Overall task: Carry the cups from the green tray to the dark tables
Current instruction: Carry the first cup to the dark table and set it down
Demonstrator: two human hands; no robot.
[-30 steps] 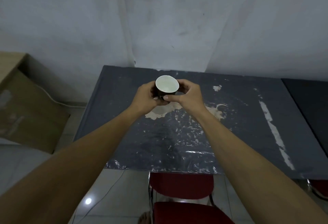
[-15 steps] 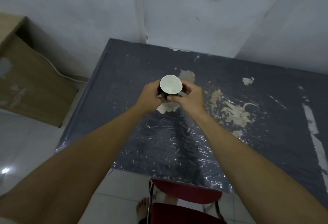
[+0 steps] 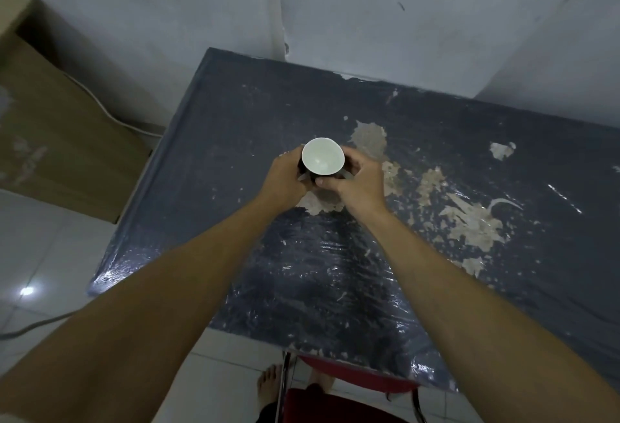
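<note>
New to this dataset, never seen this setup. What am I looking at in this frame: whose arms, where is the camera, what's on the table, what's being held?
There is no machine here. A person wears one wide-angle camera on the head, looking forward and down, so the two bare arms reach out from the bottom of the picture.

The left hand and right hand together hold one cup, dark outside and white inside, upright and seemingly empty. Both have a closed grip on its sides. Whether it already rests on the surface cannot be told.

Below it is the dark table, its top badly peeled and covered in shiny plastic film. Nothing else lies on it. A red chair is tucked under the near edge, and a cardboard box stands to the left by the wall.
</note>
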